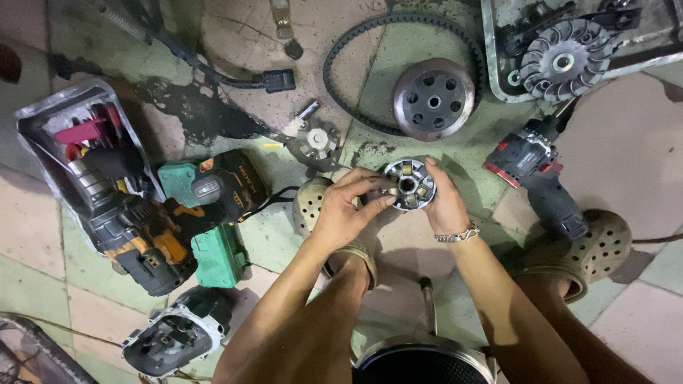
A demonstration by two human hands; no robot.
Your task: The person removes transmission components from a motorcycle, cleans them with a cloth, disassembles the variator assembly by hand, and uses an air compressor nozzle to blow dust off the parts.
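Observation:
A round metal variator pulley [410,185] with roller weights in its slots is held between both hands above the floor. My right hand [446,203] cups it from the right side; a metal chain bracelet [459,234] is on that wrist. My left hand [346,208] reaches in from the left, fingertips pinched at the pulley's face near one of the rollers. Beneath the hands lie my two perforated clogs [601,250].
On the floor lie a drive belt [356,43] around a clutch bell [433,98], a small fan-like part [317,139], a grey drill [538,178], an orange-black impact wrench [153,235], a tool tray [78,142], a metal pan [569,50] with a finned pulley, and an engine cover [174,336].

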